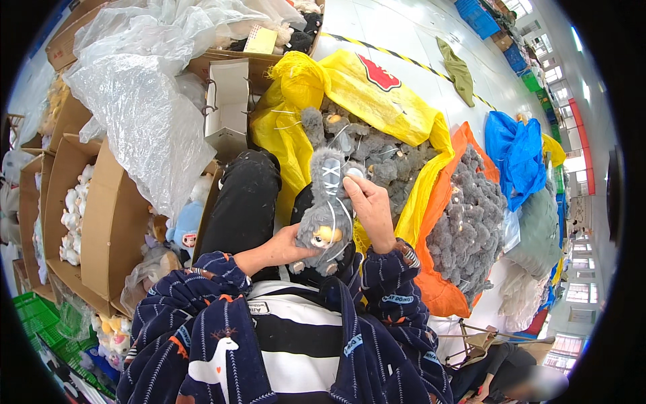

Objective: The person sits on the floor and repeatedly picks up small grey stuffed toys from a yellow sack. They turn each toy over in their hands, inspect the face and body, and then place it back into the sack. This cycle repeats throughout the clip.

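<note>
A grey furry plush toy [313,219] lies head-down over my lap, its small face near my body. White lacing criss-crosses a smooth grey strip on its upper part, and a loose white cord hangs down across it. My left hand [284,248] is closed around the side of the toy's head. With thumb and fingers pinched together, my right hand [372,205] grips the toy's far end beside the lacing. Right beyond it, a yellow sack [420,188] stands open, full of similar grey plush toys [387,155].
An orange sack [431,289] of grey plush pieces stands to the right, near a blue bag [515,158]. Cardboard boxes [128,222] with plush toys and a clear plastic sheet [145,101] fill the left. A small open white box [227,101] sits ahead. Another person [501,370] is at lower right.
</note>
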The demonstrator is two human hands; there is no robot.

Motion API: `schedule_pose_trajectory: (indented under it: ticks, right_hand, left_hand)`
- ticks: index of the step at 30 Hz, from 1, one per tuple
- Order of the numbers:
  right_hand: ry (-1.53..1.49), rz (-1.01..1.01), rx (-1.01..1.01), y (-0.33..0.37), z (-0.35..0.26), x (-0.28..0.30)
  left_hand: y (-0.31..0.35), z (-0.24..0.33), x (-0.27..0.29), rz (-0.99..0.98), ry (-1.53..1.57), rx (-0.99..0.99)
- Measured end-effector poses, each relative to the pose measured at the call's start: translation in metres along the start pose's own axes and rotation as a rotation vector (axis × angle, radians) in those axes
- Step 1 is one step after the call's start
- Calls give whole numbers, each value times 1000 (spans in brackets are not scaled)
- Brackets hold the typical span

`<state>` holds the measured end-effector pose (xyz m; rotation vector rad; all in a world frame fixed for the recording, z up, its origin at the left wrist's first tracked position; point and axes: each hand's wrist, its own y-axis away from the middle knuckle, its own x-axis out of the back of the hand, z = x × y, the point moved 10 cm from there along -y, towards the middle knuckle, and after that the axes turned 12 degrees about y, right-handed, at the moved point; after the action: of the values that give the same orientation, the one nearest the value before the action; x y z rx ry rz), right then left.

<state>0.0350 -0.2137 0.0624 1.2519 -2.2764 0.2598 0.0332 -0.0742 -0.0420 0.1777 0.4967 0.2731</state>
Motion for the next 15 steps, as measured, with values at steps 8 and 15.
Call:
schedule_pose_trajectory:
  ticks: [8, 15]
  right_hand:
    - [37, 10, -2, -4, 1, -1]
    - [-79, -24, -42, -4, 8, -7]
  left_hand:
    - [1, 3, -1, -3, -21, -2]
    - [0, 0, 0, -10, -14, -11]
